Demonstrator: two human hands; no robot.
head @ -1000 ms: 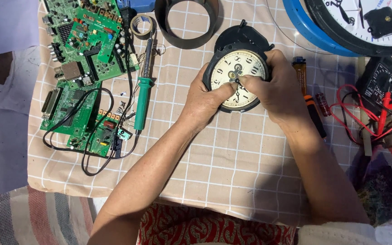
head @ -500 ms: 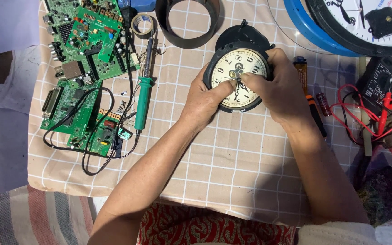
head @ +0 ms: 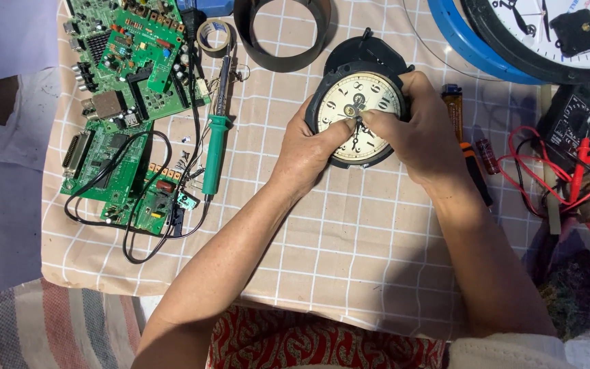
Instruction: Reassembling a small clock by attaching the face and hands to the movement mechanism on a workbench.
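Both hands closed on a small round clock with a cream dial and black plastic case (head: 358, 113), lying face up on the checked beige cloth of the surface (head: 349, 246). Left hand (head: 308, 147) cupping the lower left rim, thumb tip pressed onto the dial near the centre. Right hand (head: 414, 133) wrapped round the right rim, fingertips pinching at the thin metal pointers at the hub. Clock face bare, no cover over it; a black plastic ring (head: 283, 31) well apart, up near the far edge.

Risks, as a judgement: pointers thin and easily bent or snapped off the hub under too hard a pinch; dial open to scratches from a nail; case likely to slide on the cloth if the left-hand grip loosens.

To the left, a green-handled soldering iron (head: 216, 140) beside green circuit boards (head: 131, 61); to the right, an orange-and-black screwdriver (head: 469, 160) just beside the right wrist, easy to knock with the forearm.
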